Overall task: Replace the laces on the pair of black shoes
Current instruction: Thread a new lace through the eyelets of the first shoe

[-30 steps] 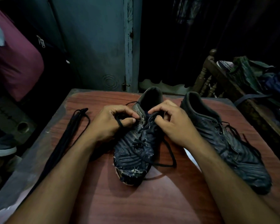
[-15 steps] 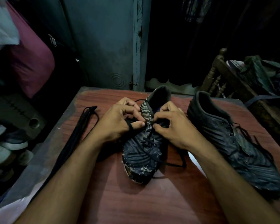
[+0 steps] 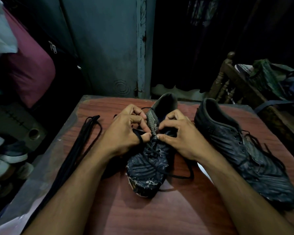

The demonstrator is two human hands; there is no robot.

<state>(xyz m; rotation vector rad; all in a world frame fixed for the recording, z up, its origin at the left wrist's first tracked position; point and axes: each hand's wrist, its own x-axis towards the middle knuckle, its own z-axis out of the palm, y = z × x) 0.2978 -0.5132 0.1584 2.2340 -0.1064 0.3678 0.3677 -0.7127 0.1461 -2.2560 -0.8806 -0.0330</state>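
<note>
Right now the job looks like it is only starting. The near shoe (image 3: pixel 148 168) sits in the middle of the counter (image 3: pixel 159 217), and its old lace (image 3: pixel 153 150) is threaded through the lower holes. Both hands work at the top of that shoe. The left hand (image 3: pixel 124 134) has a loop of the lace around its thumb, with the fingers curled over it, so its grip is closed on the lace. The right hand (image 3: pixel 178 134) has curled fingers pressed on the shoe by the striped tongue (image 3: pixel 151 122); it seems to pinch lace there, but I cannot tell for sure.

The other shoe (image 3: pixel 244 150) lies to the right of the near shoe, and its lace looks loose but not pulled out. A bundle of new laces (image 3: pixel 80 150) lies to the left of the near shoe, not used yet. So I think both old laces must come out, and then both new ones must go in.

It is very dark. The fingertips hide the top holes. The lace ends are hard to follow.
</note>
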